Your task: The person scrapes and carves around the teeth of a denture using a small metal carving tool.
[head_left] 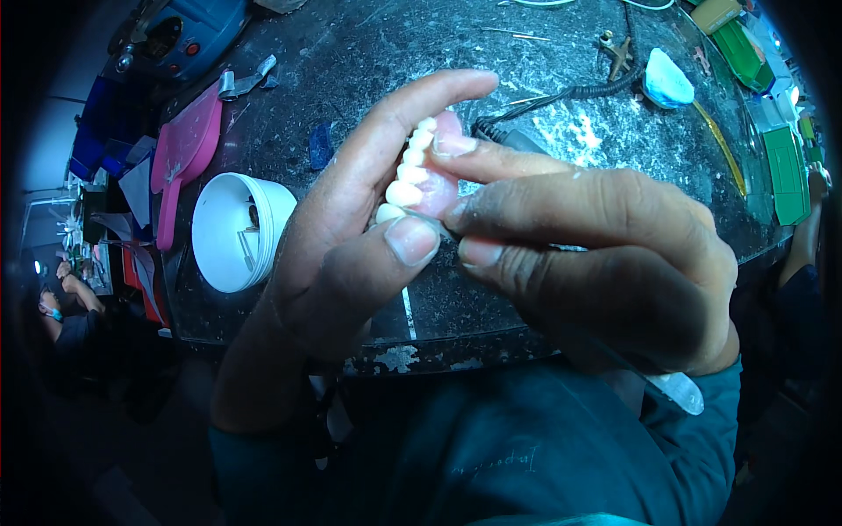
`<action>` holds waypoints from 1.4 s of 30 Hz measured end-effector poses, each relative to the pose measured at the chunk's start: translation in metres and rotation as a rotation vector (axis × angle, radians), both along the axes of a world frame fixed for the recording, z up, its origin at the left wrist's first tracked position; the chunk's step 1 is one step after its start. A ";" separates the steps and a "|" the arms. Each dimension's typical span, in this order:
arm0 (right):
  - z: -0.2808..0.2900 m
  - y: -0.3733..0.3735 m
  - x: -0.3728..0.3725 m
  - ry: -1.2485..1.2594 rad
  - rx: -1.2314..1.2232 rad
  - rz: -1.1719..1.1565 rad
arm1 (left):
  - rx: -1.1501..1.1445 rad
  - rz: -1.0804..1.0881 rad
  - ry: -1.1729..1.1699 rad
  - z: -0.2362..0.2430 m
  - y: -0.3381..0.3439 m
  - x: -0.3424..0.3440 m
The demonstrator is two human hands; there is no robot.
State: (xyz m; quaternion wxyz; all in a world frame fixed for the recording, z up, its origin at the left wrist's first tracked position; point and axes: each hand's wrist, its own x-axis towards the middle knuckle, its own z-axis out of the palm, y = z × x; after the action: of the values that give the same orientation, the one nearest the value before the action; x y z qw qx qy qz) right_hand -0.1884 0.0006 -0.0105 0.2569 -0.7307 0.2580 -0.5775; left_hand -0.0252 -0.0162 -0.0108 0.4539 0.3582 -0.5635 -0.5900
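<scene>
A denture (pixel 425 187) with white teeth on a pink base is raised above the dark workbench, its teeth turned to the left. My left hand (pixel 326 230) cradles it, with the thumb at its near end and the index finger stretched along behind it. My right hand (pixel 618 241) is closed around a thin metal carving tool (pixel 677 392), whose flat end sticks out below the palm. The tool's other end reaches the denture close to my left thumb, and its tip is mostly hidden. Fingertips of my right hand also touch the pink base.
A white plastic tub (pixel 282 206) with metal bits inside stands on the dusty bench (pixel 377 53). Left of it lies a pink dustpan (pixel 190 140); a blue machine (pixel 197 35) is behind. A coiled black cord (pixel 596 89), a white-and-blue lump (pixel 668 81) and green bins (pixel 783 175) are at right. Other people sit at both sides.
</scene>
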 end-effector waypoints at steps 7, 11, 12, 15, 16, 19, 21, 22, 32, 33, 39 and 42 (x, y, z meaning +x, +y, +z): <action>0.004 -0.008 -0.010 0.059 -0.063 0.080 | 0.082 -0.043 0.056 0.000 -0.001 0.002; 0.009 -0.014 -0.015 0.172 -0.140 0.148 | 0.137 -0.046 0.074 0.002 0.001 0.001; 0.008 -0.016 -0.015 0.208 -0.181 0.154 | 0.146 -0.045 0.069 0.004 0.001 0.001; 0.006 -0.022 -0.021 0.317 -0.339 0.131 | 0.148 -0.070 0.096 0.004 -0.001 0.001; 0.005 -0.022 -0.020 0.326 -0.356 0.132 | 0.144 -0.083 0.124 0.004 -0.001 0.002; 0.006 -0.008 -0.012 0.196 -0.117 0.143 | 0.175 -0.120 0.227 0.004 0.003 0.003; 0.008 0.000 -0.010 0.077 0.093 0.142 | 0.146 -0.122 0.177 0.004 0.002 0.002; 0.007 0.001 -0.008 0.033 0.076 0.127 | 0.122 -0.106 0.121 0.003 0.002 0.003; 0.007 -0.002 -0.005 -0.040 0.083 0.134 | -0.208 0.047 -0.103 -0.005 -0.003 0.010; 0.007 -0.003 -0.005 -0.034 0.070 0.144 | -0.207 0.049 -0.105 -0.004 -0.001 0.010; 0.012 -0.007 -0.007 0.113 0.063 0.163 | -0.215 0.078 -0.133 -0.004 0.001 0.005; 0.003 -0.002 -0.005 -0.003 0.068 0.100 | -0.254 0.175 -0.113 -0.005 0.002 0.000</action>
State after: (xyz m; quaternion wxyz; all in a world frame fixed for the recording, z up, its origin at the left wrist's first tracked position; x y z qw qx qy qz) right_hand -0.1937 -0.0012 -0.0075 0.3106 -0.7328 0.2402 -0.5558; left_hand -0.0248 -0.0141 -0.0156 0.5127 0.3785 -0.6248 -0.4510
